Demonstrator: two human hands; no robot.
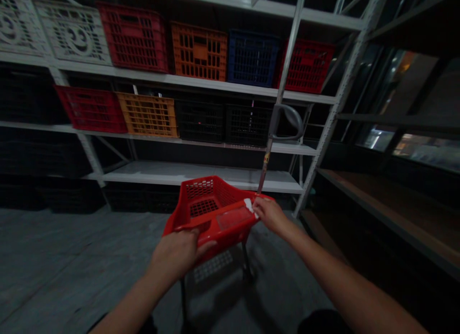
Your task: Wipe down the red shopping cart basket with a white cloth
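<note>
A red plastic shopping cart [226, 192] stands in front of me, its mesh basket pointing toward the shelves. My left hand [178, 250] is wrapped over the left part of the red handle bar [206, 228], with the thumb on the near side. At the bar's right end, my right hand [268, 212] is closed with bent fingers on a crumpled white cloth [248, 204], pressing it against the bar. Whether it is cloth or paper I cannot tell for sure. A clear label panel [234, 218] lies on the bar between the hands. The right fingertips are partly hidden.
A metal pole [287, 61] with a grey loop grip [293, 123] rises from the cart's right corner. Behind stands a white metal rack [201, 173] with coloured crates, including an orange crate [199, 51]. Dark wooden shelves [391, 214] border the right side. Grey floor [72, 262] lies left.
</note>
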